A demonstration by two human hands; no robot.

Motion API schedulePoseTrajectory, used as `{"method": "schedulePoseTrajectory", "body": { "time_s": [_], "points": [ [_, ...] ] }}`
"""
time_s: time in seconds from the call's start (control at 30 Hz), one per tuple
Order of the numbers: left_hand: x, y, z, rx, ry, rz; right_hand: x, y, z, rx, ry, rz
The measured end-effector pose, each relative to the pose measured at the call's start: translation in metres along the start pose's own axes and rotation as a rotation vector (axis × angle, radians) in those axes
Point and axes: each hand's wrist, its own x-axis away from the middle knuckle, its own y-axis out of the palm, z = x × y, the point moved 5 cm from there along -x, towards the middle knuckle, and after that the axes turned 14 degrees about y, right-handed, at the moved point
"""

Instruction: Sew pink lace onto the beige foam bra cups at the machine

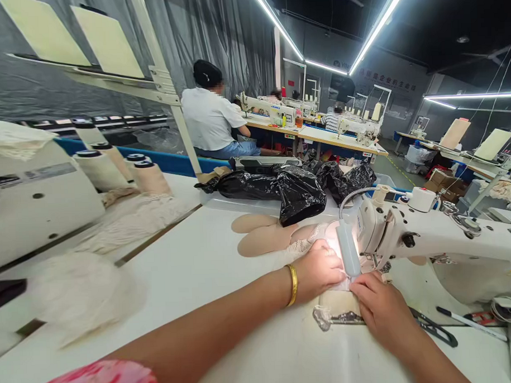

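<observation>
A piece of pale lace-edged fabric (301, 245) lies on the white table and runs under the head of a white sewing machine (424, 230). My left hand (319, 270), with a gold bangle at the wrist, presses on the fabric just left of the needle area, fingers bent together. In front of the needle area, my right hand (379, 304) pinches the near edge of the fabric between thumb and fingers. A grey lamp (348, 248) on a bendy neck lights the spot and hides the needle. Beige rounded pads (263, 240) lie at the fabric's far left end.
Black plastic bags (280, 188) lie behind the fabric. Black scissors (434, 326) and a pen (469, 322) rest right of my right hand. Thread cones (152, 177) and another machine (41, 188) stand at left. A person in a white shirt (211, 117) sits ahead.
</observation>
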Motion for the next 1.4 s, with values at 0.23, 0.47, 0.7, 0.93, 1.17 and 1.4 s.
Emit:
{"method": "schedulePoseTrajectory", "body": {
  "time_s": [0.23,0.47,0.7,0.93,1.17,1.4],
  "points": [
    [-0.006,-0.007,-0.002,-0.014,-0.097,-0.121,0.000,0.002,0.006,-0.072,-0.004,-0.007],
    [0.003,-0.043,0.023,0.060,-0.204,-0.040,0.000,0.004,0.002,-0.683,0.378,-0.140],
    [0.048,-0.030,0.142,1.592,-0.883,0.461,0.014,0.014,-0.052,-1.404,0.762,-0.128],
    [0.053,-0.048,0.130,1.687,-1.230,1.258,0.072,0.027,-0.087,-1.276,0.678,0.017],
    [0.041,-0.056,0.149,1.778,-1.025,1.012,0.064,0.009,-0.070,-1.450,0.813,-0.174],
    [0.051,-0.055,0.139,1.639,-1.194,1.226,0.071,0.025,-0.077,-1.672,0.807,-0.012]
  ]
}}
